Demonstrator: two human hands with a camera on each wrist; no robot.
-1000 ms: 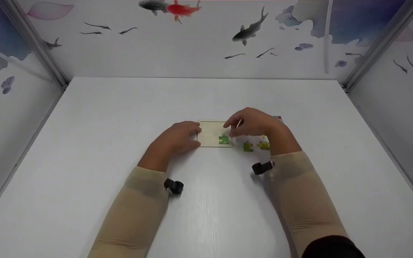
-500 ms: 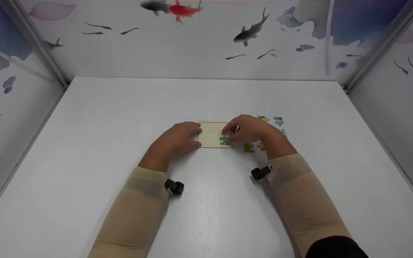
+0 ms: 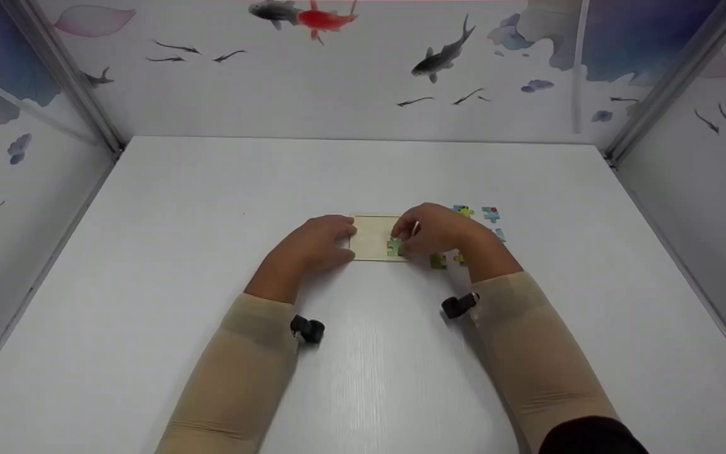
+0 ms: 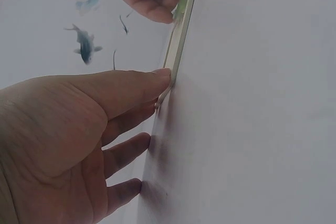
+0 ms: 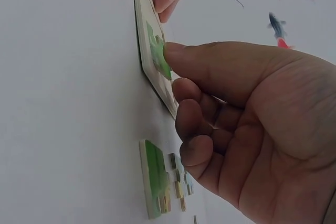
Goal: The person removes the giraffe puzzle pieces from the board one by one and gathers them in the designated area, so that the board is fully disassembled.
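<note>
A shallow wooden puzzle tray [image 3: 370, 238] lies flat on the table, seen edge-on in both wrist views. My left hand [image 3: 320, 243] holds its left end, the thumb at the near corner and the fingers toward the far one. My right hand [image 3: 435, 232] is over the tray's right end, where its thumb and index finger pinch a green puzzle piece [image 5: 160, 59] in the near right corner area. That piece [image 3: 393, 247] is partly hidden by the fingertips in the head view. The right hand's other fingers are curled in.
Loose puzzle pieces lie right of the tray: a green one [image 3: 438, 261] nearest, a blue-yellow one [image 3: 462, 210] and a blue one with red [image 3: 491, 214] farther back. The right hand and forearm partly hide others. Printed wall panels [image 3: 350, 94] enclose the white table [image 3: 363, 378].
My right hand has come down and slightly left onto the green piece in the tray, uncovering several loose pieces behind it. The left hand stays at the tray's left end.
</note>
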